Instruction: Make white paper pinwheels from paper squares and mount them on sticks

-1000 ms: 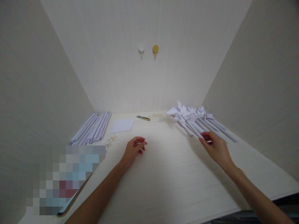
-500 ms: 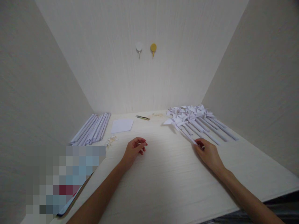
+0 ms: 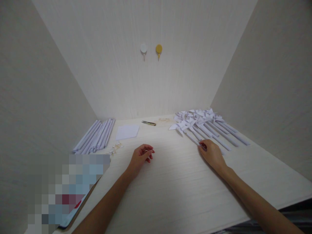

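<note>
At the right, my right hand [image 3: 211, 153] pinches the near end of a white paper pinwheel's stick [image 3: 191, 137]. The pinwheel's folded head [image 3: 179, 127] points away from me, at the left side of a pile of similar paper pinwheels [image 3: 207, 118]. My left hand [image 3: 142, 156] is over the middle of the table, its fingers loosely curled and apart, with nothing visible in them. Ahead of it, a white square sheet of paper [image 3: 127, 132] lies flat. A small pair of thread snips [image 3: 149, 123] rests near the back wall.
Several rolled paper sticks [image 3: 97, 135] lie at the left. Small pale bits [image 3: 116, 148] are scattered beside them, and more bits [image 3: 164, 120] lie at the back. A blurred-out flat device [image 3: 78, 191] sits front left. Two hooks [image 3: 159, 49] are on the back wall.
My right hand has shifted slightly left and away from me, bringing the pinwheel closer in against the pile. The left hand has stayed nearly still.
</note>
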### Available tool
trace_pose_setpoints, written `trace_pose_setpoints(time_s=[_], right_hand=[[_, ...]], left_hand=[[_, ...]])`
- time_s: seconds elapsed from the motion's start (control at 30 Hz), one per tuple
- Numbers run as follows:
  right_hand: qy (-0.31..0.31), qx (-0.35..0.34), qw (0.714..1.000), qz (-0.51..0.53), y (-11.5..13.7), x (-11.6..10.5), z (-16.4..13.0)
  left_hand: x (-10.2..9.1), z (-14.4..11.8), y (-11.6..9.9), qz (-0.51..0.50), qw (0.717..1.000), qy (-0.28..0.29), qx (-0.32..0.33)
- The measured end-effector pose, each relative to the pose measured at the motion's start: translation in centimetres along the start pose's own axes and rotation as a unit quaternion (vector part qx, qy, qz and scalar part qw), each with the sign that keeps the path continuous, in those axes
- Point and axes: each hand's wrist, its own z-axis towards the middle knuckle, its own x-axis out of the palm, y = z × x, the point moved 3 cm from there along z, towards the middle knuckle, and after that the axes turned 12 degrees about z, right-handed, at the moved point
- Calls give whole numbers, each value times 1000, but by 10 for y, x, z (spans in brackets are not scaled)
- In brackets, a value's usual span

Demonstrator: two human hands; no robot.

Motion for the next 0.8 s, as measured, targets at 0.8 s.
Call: trace_pose_setpoints(time_s=[0.8], right_hand=[[-22,50,998,-27,-22,-8,14]], left_hand=[[0,0,-1,0,1000,-3,-4]])
